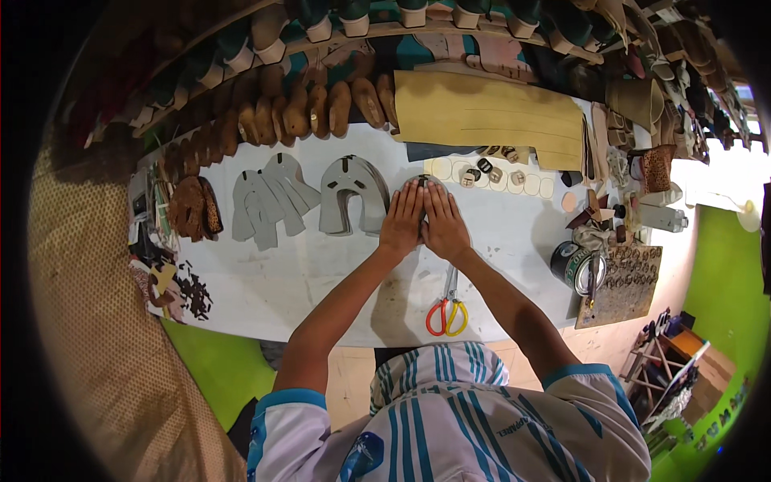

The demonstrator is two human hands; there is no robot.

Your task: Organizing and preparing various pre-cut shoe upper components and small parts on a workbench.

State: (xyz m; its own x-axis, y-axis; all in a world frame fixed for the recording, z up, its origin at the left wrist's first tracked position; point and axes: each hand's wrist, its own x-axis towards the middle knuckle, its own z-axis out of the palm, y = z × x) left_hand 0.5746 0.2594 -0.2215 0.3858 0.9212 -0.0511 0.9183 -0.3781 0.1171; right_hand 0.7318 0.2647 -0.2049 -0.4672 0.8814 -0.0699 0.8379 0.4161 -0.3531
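Side by side on the white table [337, 277], my left hand [403, 223] and my right hand [443, 225] lie flat with fingers stretched forward, pressing down on something mostly hidden. Only a small dark bit of it shows at the fingertips. Just left of my left hand is a stack of grey U-shaped shoe-upper pieces [371, 186], each with a dark strip at the top. More grey cut pieces [269, 205] are spread farther left. Between my forearms rests a pair of scissors [446, 312] with one red and one yellow handle.
Brown shoe lasts [340, 110] line the table's back edge beside a tan sheet [490, 108]. Several buckles [484, 165] lie beyond my right hand. At right stand a tin can [572, 263] and a board of small parts [638, 277]. Dark strips [195, 293] lie left.
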